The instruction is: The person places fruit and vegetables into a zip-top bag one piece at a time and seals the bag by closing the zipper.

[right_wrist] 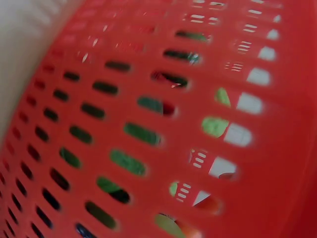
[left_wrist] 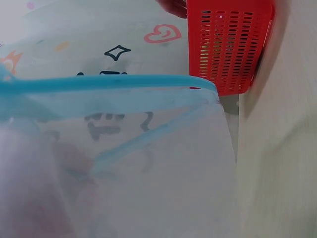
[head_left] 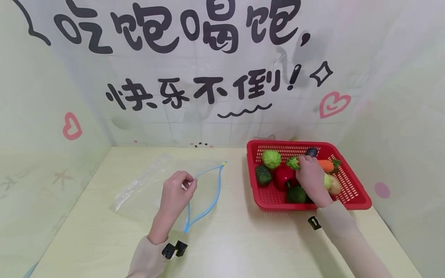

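Note:
A clear zip bag (head_left: 139, 189) with a blue zip edge (head_left: 219, 185) and a yellow-green slider lies on the left side of the table. My left hand (head_left: 175, 195) pinches the bag's blue edge, and its mouth gapes to the right. In the left wrist view the bag's film (left_wrist: 173, 183) veils that hand. My right hand (head_left: 311, 177) reaches down into a red basket (head_left: 257, 197) among vegetables; its fingertips are hidden. Around it are a carrot (head_left: 326, 166), a red pepper (head_left: 283, 175), a bumpy green piece (head_left: 292, 163) and a pale tan vegetable (head_left: 335, 186).
Also in the basket are a light green ball-shaped vegetable (head_left: 271, 159), dark green pieces (head_left: 263, 175) and a dark purple one (head_left: 311, 152). The perforated basket wall (right_wrist: 148, 119) fills the right wrist view. A printed sheet (head_left: 194, 127) hangs behind the pale table (head_left: 229, 247).

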{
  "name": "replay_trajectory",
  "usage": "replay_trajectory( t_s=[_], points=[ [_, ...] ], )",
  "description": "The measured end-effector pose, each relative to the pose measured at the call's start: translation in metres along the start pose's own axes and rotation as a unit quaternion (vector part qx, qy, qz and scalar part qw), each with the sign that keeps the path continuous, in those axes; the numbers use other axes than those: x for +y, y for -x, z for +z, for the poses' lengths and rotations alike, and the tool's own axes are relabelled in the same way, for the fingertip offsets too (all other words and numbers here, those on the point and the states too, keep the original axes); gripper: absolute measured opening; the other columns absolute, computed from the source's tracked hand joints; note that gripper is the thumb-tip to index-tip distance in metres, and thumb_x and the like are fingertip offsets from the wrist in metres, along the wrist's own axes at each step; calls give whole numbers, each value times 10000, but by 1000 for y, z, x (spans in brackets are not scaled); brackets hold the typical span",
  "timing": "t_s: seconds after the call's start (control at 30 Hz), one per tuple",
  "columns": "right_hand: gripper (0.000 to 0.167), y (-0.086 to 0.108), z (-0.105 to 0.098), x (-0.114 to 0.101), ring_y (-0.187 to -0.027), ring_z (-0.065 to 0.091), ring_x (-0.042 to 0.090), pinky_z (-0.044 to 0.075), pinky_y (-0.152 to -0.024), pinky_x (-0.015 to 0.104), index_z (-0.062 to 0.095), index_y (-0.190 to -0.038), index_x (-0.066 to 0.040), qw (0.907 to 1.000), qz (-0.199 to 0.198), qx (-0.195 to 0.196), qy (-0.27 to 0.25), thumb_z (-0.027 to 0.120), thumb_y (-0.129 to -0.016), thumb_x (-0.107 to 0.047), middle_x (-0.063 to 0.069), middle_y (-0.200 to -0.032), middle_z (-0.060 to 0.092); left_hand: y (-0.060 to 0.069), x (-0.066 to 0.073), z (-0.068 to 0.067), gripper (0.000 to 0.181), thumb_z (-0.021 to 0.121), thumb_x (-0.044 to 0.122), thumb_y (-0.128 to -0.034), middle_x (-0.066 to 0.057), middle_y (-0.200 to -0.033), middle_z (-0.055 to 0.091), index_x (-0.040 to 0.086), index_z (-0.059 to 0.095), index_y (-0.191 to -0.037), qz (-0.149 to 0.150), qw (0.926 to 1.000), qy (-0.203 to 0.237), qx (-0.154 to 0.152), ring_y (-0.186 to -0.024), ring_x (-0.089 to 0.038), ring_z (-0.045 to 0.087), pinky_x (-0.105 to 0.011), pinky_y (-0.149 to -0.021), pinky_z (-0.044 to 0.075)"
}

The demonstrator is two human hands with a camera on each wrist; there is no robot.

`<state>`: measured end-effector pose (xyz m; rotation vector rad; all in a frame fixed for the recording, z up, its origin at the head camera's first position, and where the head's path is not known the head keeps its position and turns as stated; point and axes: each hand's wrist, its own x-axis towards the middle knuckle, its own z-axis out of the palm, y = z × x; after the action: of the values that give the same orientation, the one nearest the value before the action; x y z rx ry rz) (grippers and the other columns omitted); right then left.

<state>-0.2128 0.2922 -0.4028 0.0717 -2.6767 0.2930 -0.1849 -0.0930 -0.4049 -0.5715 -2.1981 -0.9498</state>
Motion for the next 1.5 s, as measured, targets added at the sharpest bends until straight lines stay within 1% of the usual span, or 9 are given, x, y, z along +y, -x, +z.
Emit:
replay_trajectory(
  t_s=[0.13, 0.33, 0.5, 0.67, 0.87, 1.1, 1.27, 1.47, 1.5],
  points=[
    [278, -6, 2, 3, -841, 518, 422, 507, -591, 528, 631, -1020, 69, 9994, -41, -162, 302, 569, -748, 77, 269, -941, 594, 1, -1, 1, 184, 747, -80, -684, -53, -616, 545, 17, 592, -674, 34, 10000, 19, 43, -525, -131, 518, -208, -433, 465],
    [190, -9, 2, 7, -841, 505, 424, 482, -546, 523, 639, -942, 48, 9962, 173, -486, 704, 530, -787, 70, 264, -903, 587, 2, -2, 2, 183, 749, -77, -683, -47, -614, 544, 21, 595, -675, 89, 9999, 36, 90, -523, -127, 524, -198, -438, 464],
    [124, -11, 1, 11, -810, 497, 423, 475, -537, 531, 620, -895, 59, 9941, 259, -691, 799, 556, -789, 62, 270, -864, 570, 2, -1, 2, 186, 751, -79, -679, -45, -612, 544, 22, 594, -674, 94, 9999, 27, 87, -523, -126, 524, -195, -440, 463],
    [115, -9, -4, 14, -761, 503, 427, 478, -520, 544, 612, -878, 76, 9950, 254, -632, 736, 535, -793, 75, 270, -806, 561, 1, 0, 1, 181, 753, -77, -682, -52, -619, 551, 15, 597, -678, 64, 9999, 33, 82, -527, -132, 526, -204, -441, 470],
    [86, -4, -23, 21, -719, 535, 449, 465, -500, 555, 602, -872, 67, 9986, 457, -39, 252, 564, -795, 54, 258, -772, 584, 1, 0, 1, 180, 753, -80, -684, -59, -626, 557, 11, 597, -681, 36, 9999, 87, 117, -532, -139, 531, -213, -442, 476],
    [211, 5, -47, 22, -789, 569, 456, 501, -707, 579, 597, -1003, 115, 9965, 506, 630, -222, 636, -807, 48, 317, -899, 611, 2, -3, 0, 190, 751, -86, -678, -50, -619, 554, 21, 595, -672, 5, 9999, 39, 161, -532, -130, 524, -191, -438, 459],
    [228, 15, -56, 18, -811, 571, 456, 495, -721, 572, 600, -1021, 97, 9924, 360, 1057, -516, 653, -803, 54, 311, -926, 615, 2, -4, 0, 184, 751, -79, -684, -54, -617, 553, 18, 596, -672, 13, 9998, 13, 175, -530, -132, 524, -185, -436, 454],
    [256, 26, -66, 8, -817, 591, 439, 506, -718, 554, 610, -1049, 88, 9819, 306, 1580, -1003, 678, -805, 48, 292, -952, 631, 3, -4, 0, 184, 754, -74, -684, -54, -616, 553, 18, 595, -669, -49, 9998, 10, 211, -529, -133, 525, -188, -436, 460],
    [267, 27, -68, 6, -828, 598, 433, 531, -747, 485, 613, -1059, 83, 9801, 328, 1654, -1052, 684, -805, 39, 284, -963, 635, 3, -4, 0, 183, 753, -73, -685, -54, -617, 554, 18, 595, -669, -70, 9998, 7, 211, -529, -133, 526, -190, -437, 462]
  ],
)
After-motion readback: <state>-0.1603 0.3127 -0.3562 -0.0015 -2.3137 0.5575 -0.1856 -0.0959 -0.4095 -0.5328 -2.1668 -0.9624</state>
